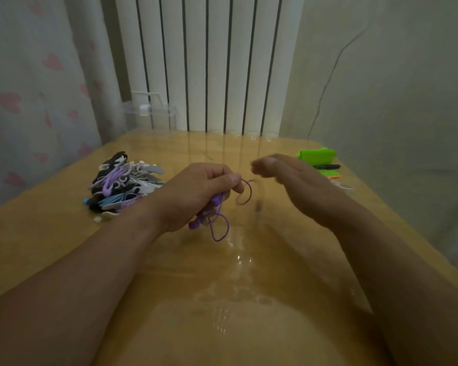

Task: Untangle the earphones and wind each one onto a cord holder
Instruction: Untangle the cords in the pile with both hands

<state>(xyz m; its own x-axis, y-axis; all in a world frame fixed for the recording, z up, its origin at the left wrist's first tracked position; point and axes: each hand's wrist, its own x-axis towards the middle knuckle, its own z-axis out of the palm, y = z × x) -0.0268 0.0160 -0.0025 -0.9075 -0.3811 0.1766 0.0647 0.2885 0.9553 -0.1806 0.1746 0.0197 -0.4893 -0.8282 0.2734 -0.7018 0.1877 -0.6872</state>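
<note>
At frame centre I see the left hand pinching a purple earphone above the counter, the right hand beside it with fingers loose and empty; a hasty tug could tighten its dangling loops, I judge.

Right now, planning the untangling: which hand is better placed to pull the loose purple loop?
Probably right: the right hand, blurred, is beside the loop with straight fingers; the left hand grips the purple earphones.

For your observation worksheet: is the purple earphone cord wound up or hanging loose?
Loose: the purple cord dangles in open loops from the left hand, which pinches it.
</note>
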